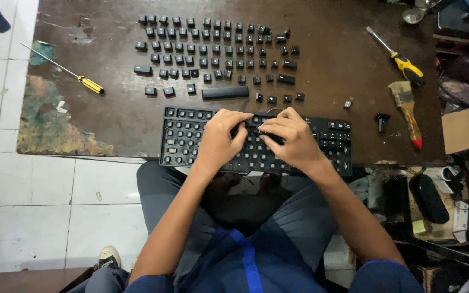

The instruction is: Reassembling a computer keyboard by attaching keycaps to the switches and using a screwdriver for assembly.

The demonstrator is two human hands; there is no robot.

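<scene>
- A black plastic computer keyboard [185, 135], most keycaps stripped off so the bare switch posts show, is laid along the near edge of a worn dark brown table [332, 81].
- The left hand [218, 142] is rested on the middle of the keyboard, fingers curled down with the tips pressed near the top row. Whether anything is pinched there can't be told.
- The right hand [294, 140] is set just beside it, almost touching, fingers bent and pointed left. A small dark piece seems to be under the fingertips, but it's too hidden to call.
- Loose black keycaps [213, 49] are laid out in rows farther back on the table, with a long black spacebar [225, 93] just behind the keyboard.
- A slim screwdriver with a yellow-and-black handle [63, 69] is seen far left, well apart from the hands.
- On the right, a second yellow-handled screwdriver [397, 57] and a wooden paintbrush with a red-tipped handle [406, 111] are found near each other.
</scene>
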